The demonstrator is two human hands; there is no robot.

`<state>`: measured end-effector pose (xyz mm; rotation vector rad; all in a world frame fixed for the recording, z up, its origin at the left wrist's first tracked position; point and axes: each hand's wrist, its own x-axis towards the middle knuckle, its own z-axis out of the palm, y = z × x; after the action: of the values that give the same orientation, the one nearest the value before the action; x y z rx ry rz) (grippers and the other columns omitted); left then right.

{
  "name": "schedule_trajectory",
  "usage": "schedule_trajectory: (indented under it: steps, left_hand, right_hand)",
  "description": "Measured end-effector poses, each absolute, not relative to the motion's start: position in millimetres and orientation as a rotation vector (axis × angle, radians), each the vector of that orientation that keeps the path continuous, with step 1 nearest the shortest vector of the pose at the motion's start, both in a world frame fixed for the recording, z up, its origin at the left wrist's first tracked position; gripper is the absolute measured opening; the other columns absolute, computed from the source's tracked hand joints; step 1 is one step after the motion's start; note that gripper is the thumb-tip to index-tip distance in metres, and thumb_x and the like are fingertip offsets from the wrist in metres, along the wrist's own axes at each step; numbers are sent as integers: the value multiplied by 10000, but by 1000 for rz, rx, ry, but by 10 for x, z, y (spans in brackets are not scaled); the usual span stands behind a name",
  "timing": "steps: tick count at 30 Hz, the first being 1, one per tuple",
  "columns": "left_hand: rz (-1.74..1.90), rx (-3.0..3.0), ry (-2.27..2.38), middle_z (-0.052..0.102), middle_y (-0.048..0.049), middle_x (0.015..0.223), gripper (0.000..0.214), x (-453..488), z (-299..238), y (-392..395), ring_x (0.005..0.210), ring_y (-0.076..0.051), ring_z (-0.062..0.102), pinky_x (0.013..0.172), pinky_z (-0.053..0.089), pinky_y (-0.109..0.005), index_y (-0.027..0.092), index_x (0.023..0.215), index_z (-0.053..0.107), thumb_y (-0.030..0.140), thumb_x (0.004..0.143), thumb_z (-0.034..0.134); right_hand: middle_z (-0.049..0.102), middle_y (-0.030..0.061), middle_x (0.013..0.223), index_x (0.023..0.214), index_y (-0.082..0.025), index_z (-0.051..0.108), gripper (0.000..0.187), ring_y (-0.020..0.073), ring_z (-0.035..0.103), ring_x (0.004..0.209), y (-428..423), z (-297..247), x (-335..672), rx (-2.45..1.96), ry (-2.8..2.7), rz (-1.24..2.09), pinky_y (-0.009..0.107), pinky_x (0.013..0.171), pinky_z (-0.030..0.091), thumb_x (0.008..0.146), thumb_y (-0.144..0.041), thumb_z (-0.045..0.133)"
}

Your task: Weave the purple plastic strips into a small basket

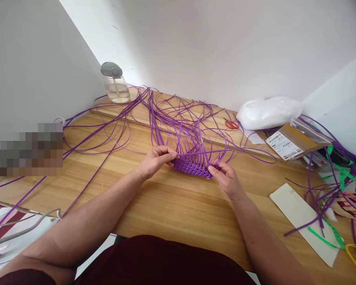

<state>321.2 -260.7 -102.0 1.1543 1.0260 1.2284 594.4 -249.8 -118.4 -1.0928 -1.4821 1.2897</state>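
A small purple woven panel [190, 168] of flat plastic strands is held just above the wooden table. My left hand [158, 160] pinches its left end between thumb and fingers. At the right end, my right hand [223, 175] has thumb and fingers closed on the panel's edge, where some strands come out. Long loose purple strands [166, 114] fan from the panel's far side toward the wall, crossing and looping over each other. The fingertips behind the weave are partly hidden.
A lidded jar [117, 85] of liquid stands at the back left. Red-handled scissors [231, 124] lie at the back, near a white plastic bundle [268, 112]. To the right are a labelled package [284, 142], a pale card [305, 221] and green strips [334, 233]. A cable [26, 233] hangs at left.
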Motion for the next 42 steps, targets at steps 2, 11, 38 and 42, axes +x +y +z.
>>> schedule_trajectory:
  steps: [2, 11, 38, 42]
  left_hand:
    - [1224, 1154, 1024, 728, -60, 835, 299, 3210, -1020, -2605, 727, -149, 631, 640, 542, -245, 146, 780, 722, 433, 729, 789]
    - [1225, 1140, 982, 727, -52, 841, 288, 3212, -1025, -2603, 736, -135, 626, 625, 534, -219, 147, 787, 724, 423, 745, 793]
    - [1271, 1116, 956, 722, -52, 812, 279, 3231, -1018, -2611, 725, -134, 631, 619, 547, -221, 142, 765, 723, 408, 733, 804]
    - [1276, 1097, 957, 726, -61, 817, 292, 3239, -1014, -2610, 750, -149, 644, 617, 551, -226, 142, 755, 720, 417, 721, 813]
  right_hand:
    - [676, 43, 876, 924, -206, 691, 381, 154, 587, 733, -2499, -1183, 5941, -1097, -1485, 1283, 279, 636, 524, 757, -541, 766]
    - [652, 33, 828, 885, -201, 706, 359, 146, 575, 714, -2495, -1181, 5916, -1107, -1459, 1281, 279, 629, 526, 754, -528, 778]
    - [645, 9, 747, 849, -202, 724, 314, 106, 554, 631, -2451, -1092, 5950, -1059, -1270, 994, 228, 577, 473, 798, -510, 757]
    - [666, 34, 798, 843, -184, 700, 400, 120, 590, 650, -2432, -1115, 5961, -1029, -1148, 1003, 230, 551, 476, 823, -584, 697]
